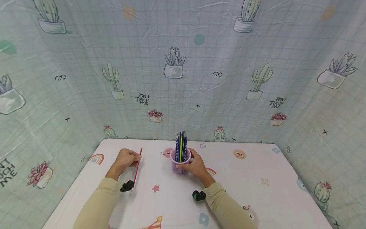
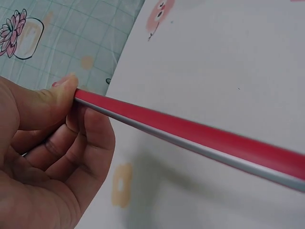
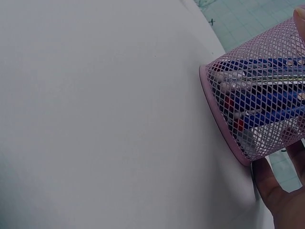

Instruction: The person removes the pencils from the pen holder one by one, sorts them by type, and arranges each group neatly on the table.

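Observation:
Between thumb and fingers, my left hand (image 1: 125, 159) pinches a slim red pencil (image 1: 137, 168) with a silver stripe. The pencil slants above the left part of the table, and in the left wrist view the red pencil (image 2: 190, 131) runs off to the right edge. My right hand (image 1: 199, 168) holds a pink mesh pencil cup (image 1: 173, 166) by its side, thumb in front and fingers behind. Several dark blue, patterned and green pencils (image 1: 180, 146) stand upright in it. Through the mesh in the right wrist view, the cup's base rim (image 3: 220, 119) appears to touch the table.
A white table (image 1: 243, 184) printed with rainbows, stars and faces lies under both hands. Grid-patterned cloth (image 1: 183, 95) with cactus drawings hangs behind it and at both sides. Small black devices (image 1: 127, 186) are worn at the wrists.

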`<control>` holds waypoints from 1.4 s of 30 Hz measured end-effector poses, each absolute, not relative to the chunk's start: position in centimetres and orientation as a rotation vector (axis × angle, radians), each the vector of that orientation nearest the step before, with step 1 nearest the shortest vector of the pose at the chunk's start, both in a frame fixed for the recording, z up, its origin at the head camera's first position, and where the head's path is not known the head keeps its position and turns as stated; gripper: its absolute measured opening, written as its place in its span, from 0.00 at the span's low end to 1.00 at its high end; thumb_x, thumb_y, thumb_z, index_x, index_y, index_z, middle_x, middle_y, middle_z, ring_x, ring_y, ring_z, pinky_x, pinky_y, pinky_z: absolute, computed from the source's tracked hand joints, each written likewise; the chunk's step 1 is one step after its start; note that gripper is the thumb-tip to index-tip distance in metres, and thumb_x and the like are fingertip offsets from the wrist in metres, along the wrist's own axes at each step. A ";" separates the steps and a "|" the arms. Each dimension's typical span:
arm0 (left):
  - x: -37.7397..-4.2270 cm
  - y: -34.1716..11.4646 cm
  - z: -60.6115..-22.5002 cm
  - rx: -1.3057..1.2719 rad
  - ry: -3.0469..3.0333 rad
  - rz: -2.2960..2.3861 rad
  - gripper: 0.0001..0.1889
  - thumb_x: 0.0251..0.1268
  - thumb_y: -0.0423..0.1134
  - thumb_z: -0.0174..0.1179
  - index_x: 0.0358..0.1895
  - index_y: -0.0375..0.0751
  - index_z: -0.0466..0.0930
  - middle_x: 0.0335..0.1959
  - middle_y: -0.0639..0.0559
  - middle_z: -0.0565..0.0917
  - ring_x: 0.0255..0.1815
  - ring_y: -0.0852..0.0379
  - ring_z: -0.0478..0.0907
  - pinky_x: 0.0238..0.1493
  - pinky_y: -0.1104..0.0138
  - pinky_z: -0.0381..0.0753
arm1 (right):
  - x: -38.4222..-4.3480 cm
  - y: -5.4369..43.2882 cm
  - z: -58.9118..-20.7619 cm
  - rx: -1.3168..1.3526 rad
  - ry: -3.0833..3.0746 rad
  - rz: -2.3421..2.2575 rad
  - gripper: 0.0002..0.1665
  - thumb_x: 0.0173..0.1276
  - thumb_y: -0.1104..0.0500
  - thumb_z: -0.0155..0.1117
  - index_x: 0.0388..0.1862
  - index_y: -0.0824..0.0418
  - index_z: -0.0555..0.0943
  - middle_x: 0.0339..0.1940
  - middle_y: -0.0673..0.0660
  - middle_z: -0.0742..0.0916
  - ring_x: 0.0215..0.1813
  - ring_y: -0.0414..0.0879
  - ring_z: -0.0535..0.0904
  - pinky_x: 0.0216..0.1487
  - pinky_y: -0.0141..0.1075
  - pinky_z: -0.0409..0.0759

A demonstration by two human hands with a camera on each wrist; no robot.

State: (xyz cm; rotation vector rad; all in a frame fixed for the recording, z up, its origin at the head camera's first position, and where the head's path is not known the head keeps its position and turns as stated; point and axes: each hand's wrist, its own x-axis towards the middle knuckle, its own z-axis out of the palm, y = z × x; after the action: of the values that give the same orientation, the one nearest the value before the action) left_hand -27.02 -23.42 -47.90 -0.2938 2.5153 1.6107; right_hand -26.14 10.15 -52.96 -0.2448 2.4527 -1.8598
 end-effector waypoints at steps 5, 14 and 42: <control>-26.8 -23.9 -48.2 -0.311 2.530 1.560 0.10 0.69 0.30 0.67 0.45 0.23 0.85 0.33 0.45 0.88 0.30 0.57 0.81 0.34 0.64 0.89 | -26.1 10.1 -52.9 -0.237 2.441 -1.868 0.55 0.51 0.51 0.88 0.76 0.53 0.70 0.72 0.59 0.81 0.72 0.60 0.78 0.73 0.60 0.77; -26.4 -24.4 -48.9 -0.356 2.549 1.520 0.08 0.66 0.29 0.67 0.42 0.23 0.86 0.24 0.51 0.86 0.24 0.60 0.80 0.29 0.68 0.86 | -26.1 10.1 -52.9 -0.222 2.442 -1.869 0.55 0.50 0.51 0.89 0.76 0.53 0.71 0.71 0.59 0.82 0.71 0.60 0.78 0.72 0.60 0.78; -26.9 -25.0 -50.5 -0.560 2.535 1.446 0.15 0.56 0.29 0.74 0.42 0.23 0.80 0.25 0.49 0.81 0.21 0.60 0.81 0.25 0.70 0.85 | -26.0 10.0 -53.3 -0.240 2.428 -1.896 0.55 0.51 0.52 0.89 0.76 0.52 0.70 0.71 0.59 0.82 0.70 0.60 0.79 0.71 0.58 0.79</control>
State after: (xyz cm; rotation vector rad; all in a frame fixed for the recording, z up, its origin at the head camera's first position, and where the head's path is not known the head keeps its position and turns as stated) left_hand -26.88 -25.03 -50.46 -0.5602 2.5347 1.4464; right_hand -26.02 10.04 -53.26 -0.2396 2.4283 -1.8959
